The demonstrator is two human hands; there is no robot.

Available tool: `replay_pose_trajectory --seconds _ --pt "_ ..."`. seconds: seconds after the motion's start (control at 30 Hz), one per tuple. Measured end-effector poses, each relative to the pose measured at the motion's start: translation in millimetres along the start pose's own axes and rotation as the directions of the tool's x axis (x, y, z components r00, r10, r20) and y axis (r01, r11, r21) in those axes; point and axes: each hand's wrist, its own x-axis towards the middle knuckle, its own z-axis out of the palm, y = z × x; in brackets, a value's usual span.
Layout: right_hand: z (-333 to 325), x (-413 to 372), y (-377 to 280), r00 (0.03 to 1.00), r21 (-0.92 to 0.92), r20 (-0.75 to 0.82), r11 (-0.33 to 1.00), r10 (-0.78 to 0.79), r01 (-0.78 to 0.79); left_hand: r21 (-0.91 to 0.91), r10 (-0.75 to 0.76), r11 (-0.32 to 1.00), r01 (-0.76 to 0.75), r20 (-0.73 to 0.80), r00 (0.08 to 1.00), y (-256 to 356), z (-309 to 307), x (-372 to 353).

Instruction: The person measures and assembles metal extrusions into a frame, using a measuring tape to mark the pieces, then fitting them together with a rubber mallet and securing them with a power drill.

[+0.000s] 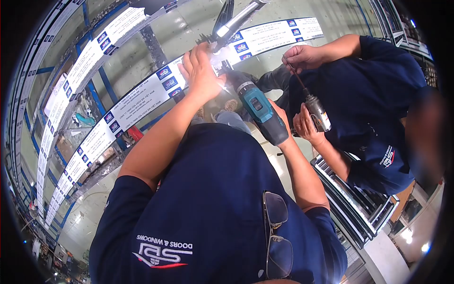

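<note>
My left hand lies with its fingers spread on a long profile covered in white film with blue printed logos. Close by its fingertips, a bare metal profile meets the film-covered one at an angle. My right hand is wrapped round a teal and black cordless drill. The drill's front end points at the joint beside my left hand, where bright glare hides the tip and any screw.
At my right, a co-worker in a dark blue shirt holds a power screwdriver with a long bit. More film-covered profiles curve along the left over blue racks. Dark frames are stacked at the lower right.
</note>
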Motion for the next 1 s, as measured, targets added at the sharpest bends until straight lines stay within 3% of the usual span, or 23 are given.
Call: replay_pose_trajectory --seconds 0.23,1.0 --pt "2 0 7 0.998 -0.024 -0.005 0.998 -0.064 0.064 0.0 0.007 1.0 -0.007 0.0 1.0 0 -1 0" --pt "4 0 16 0.999 0.034 0.007 0.998 -0.045 0.045 -0.001 0.006 1.0 -0.006 0.004 1.0 -1 0 2"
